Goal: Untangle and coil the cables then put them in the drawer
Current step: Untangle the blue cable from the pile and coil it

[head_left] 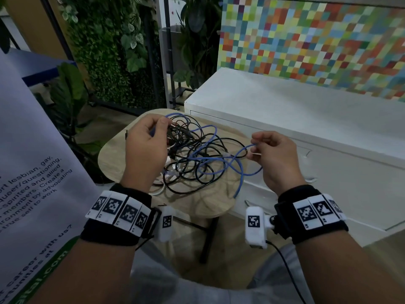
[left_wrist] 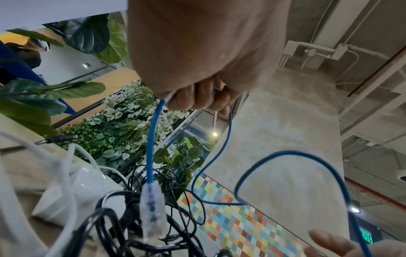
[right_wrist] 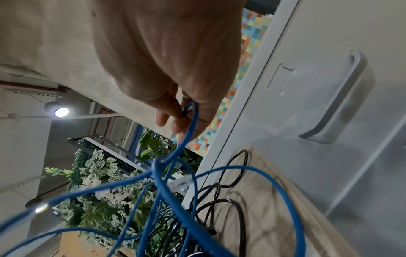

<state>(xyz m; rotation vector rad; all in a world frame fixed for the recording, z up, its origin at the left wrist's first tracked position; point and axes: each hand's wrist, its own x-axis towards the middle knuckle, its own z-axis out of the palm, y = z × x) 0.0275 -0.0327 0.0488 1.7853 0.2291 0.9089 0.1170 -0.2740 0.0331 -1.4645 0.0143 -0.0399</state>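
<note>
A tangle of black cables [head_left: 210,172], a white cable [head_left: 158,190] and a blue network cable [head_left: 210,148] lies on a small round wooden table [head_left: 217,205]. My left hand [head_left: 151,137] pinches the blue cable near one end; its clear plug [left_wrist: 151,213] hangs down below the fingers [left_wrist: 197,97]. My right hand [head_left: 263,148] pinches a loop of the same blue cable [right_wrist: 191,121] between thumb and fingers, lifted above the heap. Both hands hover over the table, the blue cable strung between them.
A white drawer cabinet [head_left: 306,119] stands right of the table, its drawer front with a handle [right_wrist: 338,97] closed. A printed banner [head_left: 32,161] hangs at the left. Plants [head_left: 109,51] fill the back, a coloured mosaic wall [head_left: 317,40] is behind the cabinet.
</note>
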